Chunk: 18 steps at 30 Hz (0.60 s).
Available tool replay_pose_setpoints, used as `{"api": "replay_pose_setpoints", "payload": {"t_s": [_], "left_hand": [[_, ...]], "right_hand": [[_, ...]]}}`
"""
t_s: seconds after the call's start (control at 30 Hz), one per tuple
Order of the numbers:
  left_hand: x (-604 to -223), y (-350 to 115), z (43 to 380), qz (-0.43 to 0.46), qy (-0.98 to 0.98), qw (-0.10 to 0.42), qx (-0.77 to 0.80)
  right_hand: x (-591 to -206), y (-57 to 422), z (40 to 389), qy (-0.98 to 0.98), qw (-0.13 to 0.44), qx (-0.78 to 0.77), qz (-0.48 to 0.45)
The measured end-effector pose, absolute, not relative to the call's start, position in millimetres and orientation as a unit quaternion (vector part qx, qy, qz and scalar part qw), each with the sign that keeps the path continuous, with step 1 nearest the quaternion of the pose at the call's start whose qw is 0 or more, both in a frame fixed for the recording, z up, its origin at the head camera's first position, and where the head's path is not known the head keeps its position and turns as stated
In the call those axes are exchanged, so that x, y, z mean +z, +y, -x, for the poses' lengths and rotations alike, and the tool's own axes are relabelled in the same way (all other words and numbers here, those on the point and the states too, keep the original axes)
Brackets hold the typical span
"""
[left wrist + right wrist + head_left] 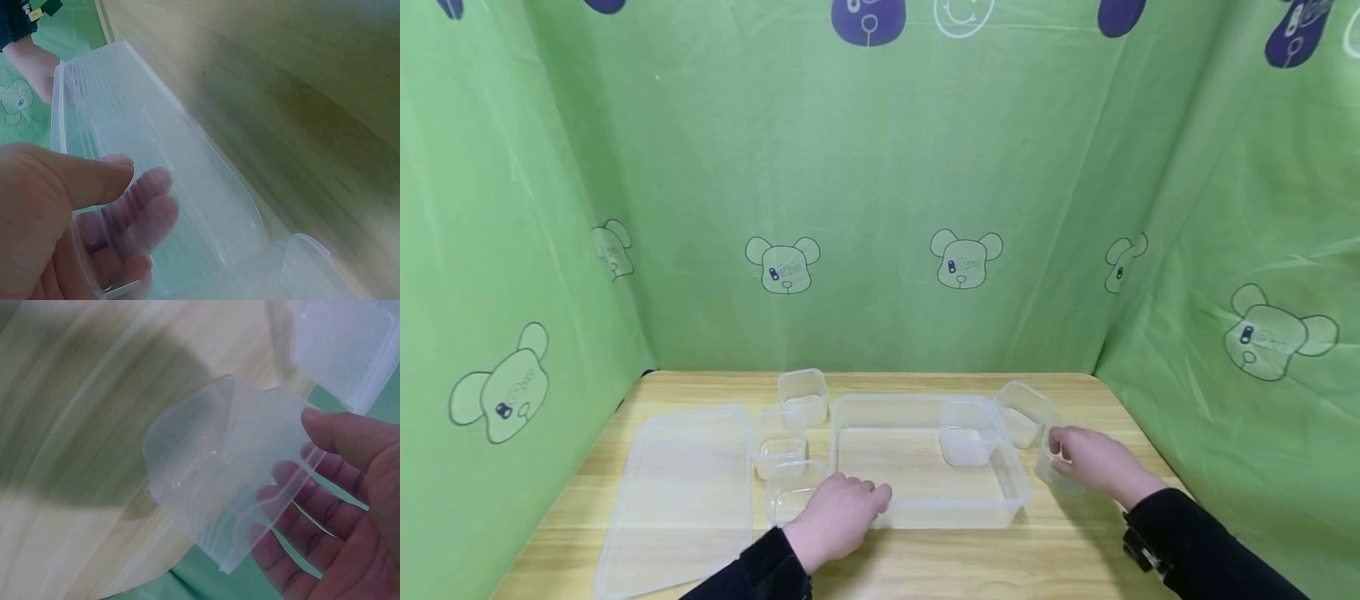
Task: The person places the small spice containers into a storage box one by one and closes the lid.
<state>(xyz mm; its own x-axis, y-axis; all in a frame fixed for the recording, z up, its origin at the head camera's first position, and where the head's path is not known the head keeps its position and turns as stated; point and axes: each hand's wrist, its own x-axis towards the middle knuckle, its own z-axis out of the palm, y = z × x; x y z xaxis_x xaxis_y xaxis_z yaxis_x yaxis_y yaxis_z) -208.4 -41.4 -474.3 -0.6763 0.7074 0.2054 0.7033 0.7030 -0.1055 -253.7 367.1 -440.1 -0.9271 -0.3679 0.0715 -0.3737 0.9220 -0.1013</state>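
A large clear plastic box stands on the table, with one small clear container inside at its right. My left hand is at the box's front left corner; in the left wrist view the thumb lies on one side of the wall and the fingers show through the plastic, gripping it. To the right of the box, my right hand pinches the rim of another small clear container between thumb and fingers. Just behind that one is a further small container, which looks tilted.
Left of the box are three small clear containers: a back one, a middle one and a front one partly behind my left hand. A flat translucent lid lies at the table's left. Green curtains surround the wooden table.
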Motion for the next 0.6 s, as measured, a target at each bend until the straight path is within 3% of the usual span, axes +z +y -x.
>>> {"api": "replay_pose_setpoints", "payload": {"t_s": [0.6], "left_hand": [[-472.3,-42.0,206.8,0.387,-0.915,0.116,-0.003]], "right_hand": [[-447.3,366.7,247.3,-0.981,0.020,0.066,-0.182]]}}
